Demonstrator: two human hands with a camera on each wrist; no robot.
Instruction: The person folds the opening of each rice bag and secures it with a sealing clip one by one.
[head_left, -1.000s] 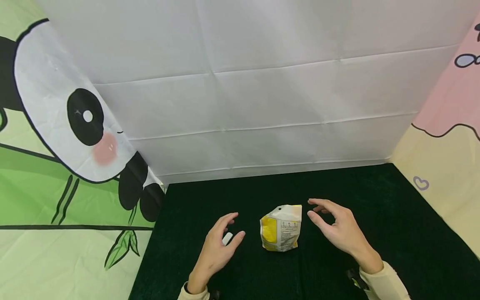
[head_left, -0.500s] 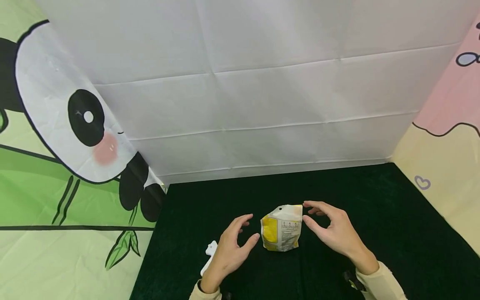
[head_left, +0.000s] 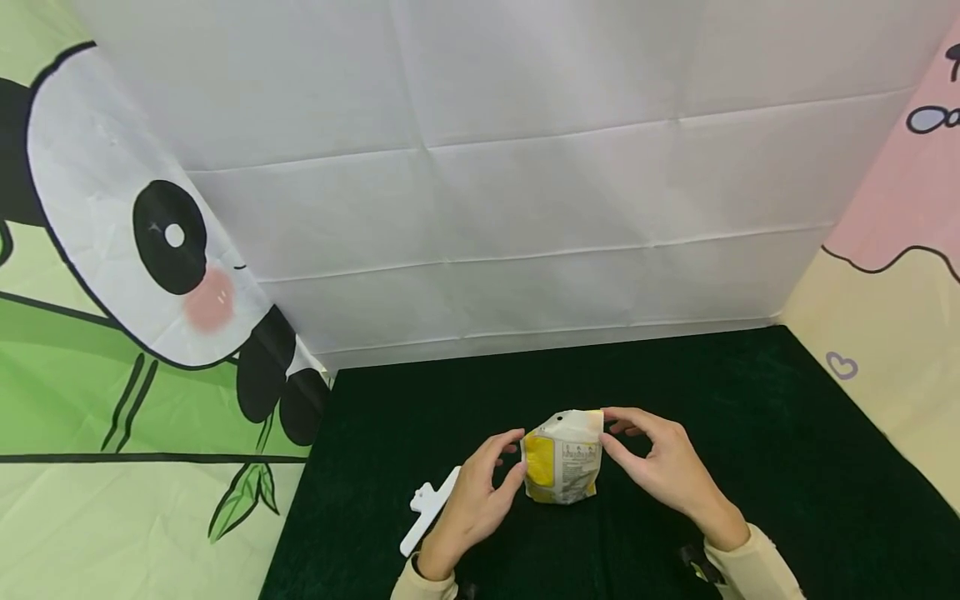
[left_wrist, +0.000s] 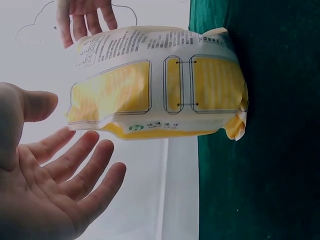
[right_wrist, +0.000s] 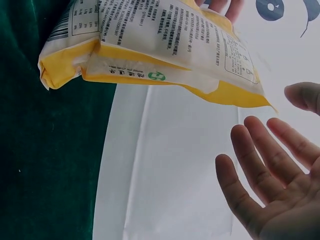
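A yellow and white printed bag (head_left: 564,460) stands upright on the dark green cloth. My left hand (head_left: 476,502) is at its left edge, thumb and fingers apart and loosely bent; in the left wrist view the bag (left_wrist: 165,85) is right beside the fingertips. On the other side, my right hand (head_left: 669,468) has its fingertips at the bag's upper right corner. The right wrist view has the right hand (right_wrist: 275,185) with fingers spread near that corner. Whether either hand touches the bag is hard to tell. A white clip-like bar (head_left: 431,510) lies left of the left hand, partly hidden by it.
Dark green cloth (head_left: 712,375) covers the table. A white fabric wall (head_left: 525,208) rises behind it. Printed curtains stand at both sides, a panda one (head_left: 112,250) on the left and a pink and cream one (head_left: 885,317) on the right.
My left hand has moved right to the bag's edge, uncovering more of the white bar. My right hand has come a little left to the bag's corner. The bag has stayed put.
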